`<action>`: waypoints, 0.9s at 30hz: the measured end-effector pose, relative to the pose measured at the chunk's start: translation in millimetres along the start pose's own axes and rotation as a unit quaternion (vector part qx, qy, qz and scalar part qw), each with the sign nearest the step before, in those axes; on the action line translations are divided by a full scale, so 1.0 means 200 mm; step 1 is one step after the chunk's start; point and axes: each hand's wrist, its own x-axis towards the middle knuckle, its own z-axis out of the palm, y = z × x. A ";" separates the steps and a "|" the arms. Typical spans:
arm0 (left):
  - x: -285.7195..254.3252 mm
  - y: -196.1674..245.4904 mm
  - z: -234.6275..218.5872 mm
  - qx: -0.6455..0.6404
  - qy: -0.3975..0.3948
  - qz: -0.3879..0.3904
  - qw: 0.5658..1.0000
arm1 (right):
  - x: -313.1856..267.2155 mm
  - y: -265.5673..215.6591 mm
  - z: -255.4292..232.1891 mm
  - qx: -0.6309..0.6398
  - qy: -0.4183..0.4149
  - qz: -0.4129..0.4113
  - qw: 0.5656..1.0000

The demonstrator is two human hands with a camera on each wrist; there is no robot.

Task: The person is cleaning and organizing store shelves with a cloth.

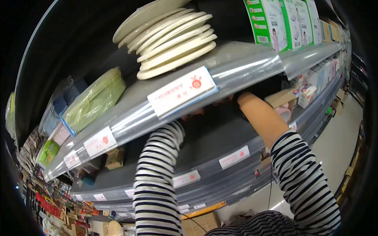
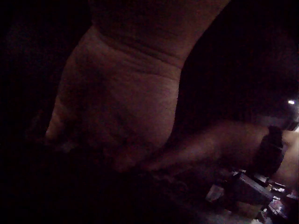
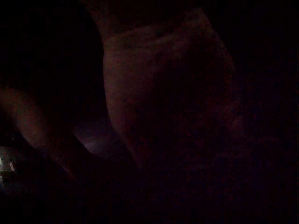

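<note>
Both arms, in striped sleeves, reach under the upper shelf (image 1: pixel 240 65) into a dark compartment. Part of my left hand (image 1: pixel 193 115) shows below the shelf's front edge, above the lower shelf (image 1: pixel 201 145). The left wrist view has the left palm (image 2: pixel 117 102) in dim light, its fingers lost in the dark. My right hand (image 3: pixel 168 93) is a faint shape in the right wrist view; in the head view the shelf edge covers most of it. The other arm appears beside each hand in the wrist views. I cannot tell what either hand touches or holds.
Stacked cream round discs (image 1: pixel 177 43), a green plastic-wrapped pack (image 1: pixel 96 100) and green-white boxes (image 1: pixel 289 23) stand on the upper shelf. An open cardboard box (image 1: pixel 281 98) sits right of the right forearm. Label cards (image 1: pixel 183 92) line the shelf edges. An aisle floor (image 1: pixel 338 129) runs along the right.
</note>
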 end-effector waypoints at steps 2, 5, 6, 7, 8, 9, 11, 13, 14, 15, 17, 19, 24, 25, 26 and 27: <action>-0.13 0.00 0.02 -0.003 0.014 0.042 0.999 | -0.15 -0.14 0.01 -0.005 -0.042 -0.019 0.999; -0.49 0.11 -0.06 0.000 -0.150 0.115 0.982 | -0.25 -0.32 0.03 -0.069 -0.177 -0.001 0.982; -0.59 0.16 -0.06 -0.013 -0.204 0.083 0.975 | -0.23 -0.33 0.08 -0.090 -0.237 -0.011 0.967; -0.66 0.06 0.05 -0.005 -0.176 0.115 0.978 | -0.35 -0.42 0.10 -0.148 -0.281 -0.054 0.947; -0.69 -0.02 0.11 -0.005 -0.177 0.115 0.977 | -0.31 -0.41 0.14 -0.152 -0.302 -0.052 0.940; -0.80 0.03 0.09 0.034 -0.181 0.105 0.977 | -0.41 -0.45 0.14 -0.206 -0.301 -0.110 0.925; -0.93 0.04 0.09 0.094 -0.171 0.108 0.975 | -0.57 -0.53 0.15 -0.266 -0.294 -0.180 0.900; -1.02 0.02 0.10 0.103 -0.142 0.125 0.977 | -0.66 -0.53 0.17 -0.274 -0.238 -0.224 0.904; -1.00 0.01 0.11 0.102 -0.143 0.125 0.977 | -0.66 -0.57 0.14 -0.304 -0.290 -0.189 0.887; -0.96 -0.01 0.12 0.109 -0.144 0.119 0.976 | -0.64 -0.57 0.10 -0.265 -0.302 -0.211 0.891; -0.91 -0.08 0.14 0.103 -0.144 0.120 0.977 | -0.56 -0.57 0.07 -0.229 -0.315 -0.232 0.891; -0.81 -0.11 0.11 0.098 -0.168 0.081 0.978 | -0.40 -0.55 0.16 -0.237 -0.318 -0.153 0.905; -0.53 -0.13 -0.10 0.019 -0.154 0.003 0.988 | -0.19 -0.52 0.12 0.013 -0.064 -0.210 0.975; -0.46 -0.16 -0.12 0.019 -0.134 -0.009 0.991 | -0.11 -0.54 0.12 0.013 -0.037 -0.215 0.976; -0.40 -0.19 -0.14 0.019 -0.114 -0.022 0.993 | -0.03 -0.54 0.13 0.005 -0.020 -0.207 0.978; -0.35 -0.21 -0.15 0.020 -0.095 -0.034 0.995 | 0.05 -0.55 0.15 -0.001 -0.005 -0.197 0.980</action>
